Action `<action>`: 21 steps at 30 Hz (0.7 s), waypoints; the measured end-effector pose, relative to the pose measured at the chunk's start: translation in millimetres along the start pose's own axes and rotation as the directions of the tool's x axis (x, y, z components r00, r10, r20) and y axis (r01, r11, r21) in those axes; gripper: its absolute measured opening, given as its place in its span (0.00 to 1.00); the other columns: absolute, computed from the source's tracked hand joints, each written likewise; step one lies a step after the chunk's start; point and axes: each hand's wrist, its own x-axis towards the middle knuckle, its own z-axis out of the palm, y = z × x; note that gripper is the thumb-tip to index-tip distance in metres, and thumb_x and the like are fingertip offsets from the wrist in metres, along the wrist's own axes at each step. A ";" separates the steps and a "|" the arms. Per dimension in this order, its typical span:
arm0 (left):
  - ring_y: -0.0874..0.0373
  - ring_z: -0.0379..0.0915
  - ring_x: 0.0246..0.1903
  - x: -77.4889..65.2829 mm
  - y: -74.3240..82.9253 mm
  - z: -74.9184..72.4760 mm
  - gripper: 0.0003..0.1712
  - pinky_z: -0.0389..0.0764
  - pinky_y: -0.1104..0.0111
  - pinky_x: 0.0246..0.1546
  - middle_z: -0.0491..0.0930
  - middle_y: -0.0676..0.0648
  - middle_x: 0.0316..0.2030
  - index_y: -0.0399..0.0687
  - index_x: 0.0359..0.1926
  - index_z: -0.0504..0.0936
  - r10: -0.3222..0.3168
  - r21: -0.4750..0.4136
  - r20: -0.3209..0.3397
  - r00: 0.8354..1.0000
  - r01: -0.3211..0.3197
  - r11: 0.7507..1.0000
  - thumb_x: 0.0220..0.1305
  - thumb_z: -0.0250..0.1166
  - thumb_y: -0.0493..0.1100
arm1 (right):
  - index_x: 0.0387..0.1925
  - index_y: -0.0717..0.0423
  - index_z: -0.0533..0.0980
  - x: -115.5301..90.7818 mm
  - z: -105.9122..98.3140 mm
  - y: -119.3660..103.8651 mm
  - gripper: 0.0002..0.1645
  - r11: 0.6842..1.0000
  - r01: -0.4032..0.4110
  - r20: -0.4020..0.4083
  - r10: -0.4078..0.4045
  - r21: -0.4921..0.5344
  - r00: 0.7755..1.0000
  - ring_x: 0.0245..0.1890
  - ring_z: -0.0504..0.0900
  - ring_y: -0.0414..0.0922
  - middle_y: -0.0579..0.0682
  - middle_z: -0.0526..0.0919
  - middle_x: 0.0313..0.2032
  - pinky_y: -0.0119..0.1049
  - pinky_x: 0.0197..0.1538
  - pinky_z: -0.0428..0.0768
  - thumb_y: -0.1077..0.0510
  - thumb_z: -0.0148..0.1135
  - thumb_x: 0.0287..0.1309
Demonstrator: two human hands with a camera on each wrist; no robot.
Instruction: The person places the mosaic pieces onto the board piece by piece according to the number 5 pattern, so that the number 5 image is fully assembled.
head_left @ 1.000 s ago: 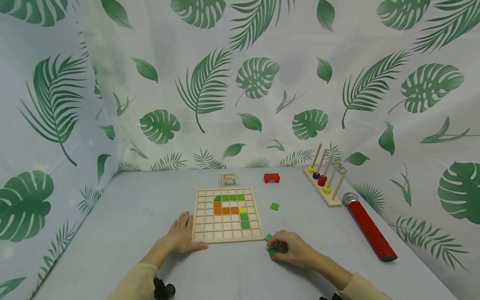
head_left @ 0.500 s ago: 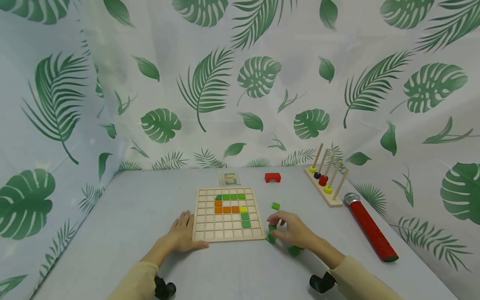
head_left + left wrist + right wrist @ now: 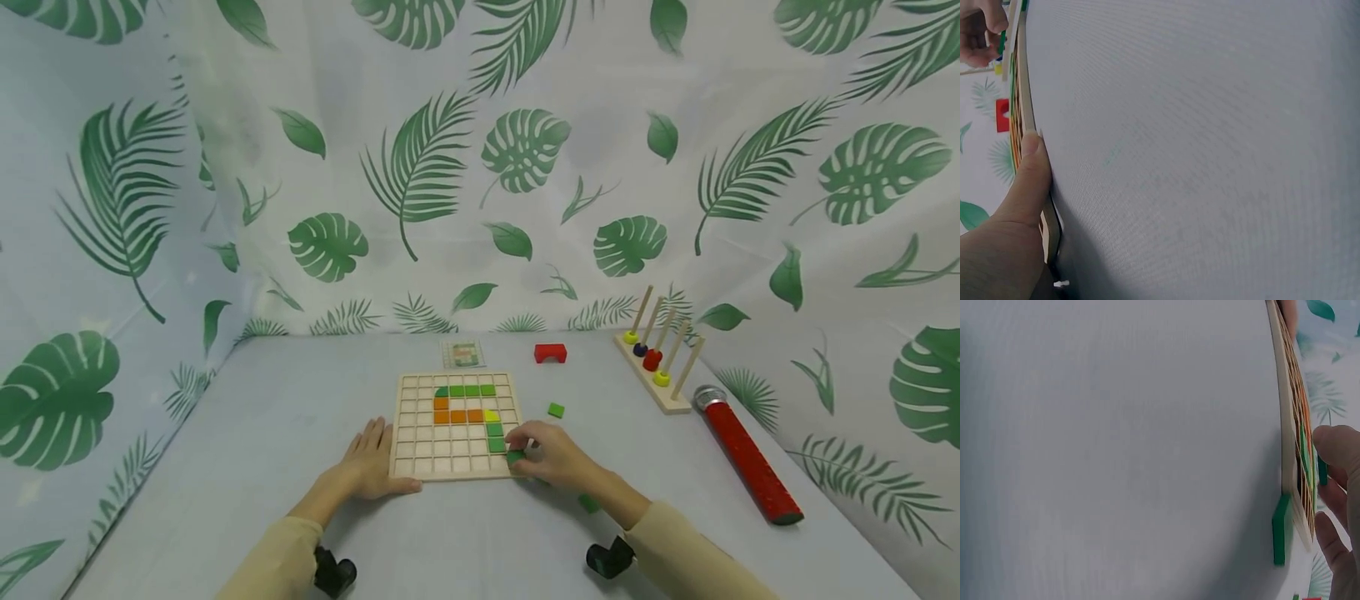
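My right hand (image 3: 551, 454) pinches a green square tile (image 3: 515, 457) between thumb and fingers, over the lower right of the wooden grid board (image 3: 431, 467). In the right wrist view this held tile (image 3: 1322, 470) stands on edge above the board. Flat on the table, my left hand (image 3: 367, 465) rests against the board's left side, its thumb (image 3: 1030, 175) along the near edge. On the board lie green tiles (image 3: 469, 391), orange tiles (image 3: 458, 417) and one yellow tile (image 3: 491, 416). Another green tile (image 3: 1279, 531) lies by the board's corner in the right wrist view.
Right of the board are loose green tiles (image 3: 556, 410), one partly under my right forearm. A pattern card (image 3: 463, 354) and a red arch block (image 3: 551, 353) lie behind. A peg stand (image 3: 652, 372) with coloured beads and a red microphone (image 3: 750, 458) are farther right.
My right hand has picked up a green tile from beside the board and carried it left over the board's lower right corner. The left hand stays on the board's left side.
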 end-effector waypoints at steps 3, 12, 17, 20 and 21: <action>0.37 0.31 0.70 3.7 -3.0 2.5 0.72 0.38 0.48 0.67 0.38 0.28 0.70 0.28 0.70 0.44 -0.001 0.023 -0.008 1.000 0.001 1.000 0.45 0.58 0.80 | 0.44 0.59 0.78 5.5 7.2 -5.2 0.19 1.000 -0.002 0.009 0.002 0.001 1.000 0.39 0.76 0.41 0.46 0.80 0.38 0.37 0.43 0.79 0.64 0.71 0.47; 0.36 0.33 0.70 7.2 -5.8 9.7 0.69 0.41 0.47 0.67 0.41 0.28 0.70 0.27 0.70 0.46 0.034 0.031 -0.039 0.999 -0.033 0.999 0.47 0.61 0.76 | 0.40 0.51 0.79 8.3 20.0 -9.6 0.16 0.994 -0.098 0.031 0.099 -0.050 0.995 0.40 0.71 0.39 0.39 0.77 0.36 0.33 0.44 0.76 0.61 0.72 0.47; 0.36 0.34 0.70 6.7 -7.0 9.3 0.68 0.42 0.47 0.67 0.41 0.28 0.70 0.27 0.70 0.46 0.020 0.041 -0.049 0.999 -0.018 0.999 0.48 0.61 0.75 | 0.42 0.51 0.78 8.0 21.8 -6.7 0.19 0.994 -0.104 0.013 0.104 -0.040 0.994 0.41 0.71 0.40 0.41 0.77 0.39 0.34 0.44 0.76 0.59 0.74 0.46; 0.36 0.33 0.70 6.5 -7.9 7.9 0.69 0.41 0.47 0.67 0.40 0.28 0.70 0.28 0.70 0.46 0.011 0.035 -0.048 0.999 -0.009 0.999 0.47 0.61 0.76 | 0.44 0.52 0.78 8.9 20.8 -4.1 0.21 0.993 -0.110 0.000 0.111 -0.035 0.994 0.41 0.72 0.41 0.42 0.77 0.39 0.35 0.44 0.76 0.59 0.74 0.45; 0.36 0.33 0.70 6.7 -8.3 7.6 0.70 0.41 0.47 0.67 0.40 0.28 0.70 0.28 0.70 0.46 0.010 0.032 -0.050 0.999 -0.008 0.999 0.46 0.61 0.76 | 0.44 0.53 0.78 9.4 20.5 -3.4 0.22 0.993 -0.111 -0.007 0.111 -0.032 0.994 0.41 0.72 0.41 0.42 0.78 0.39 0.35 0.43 0.76 0.60 0.74 0.45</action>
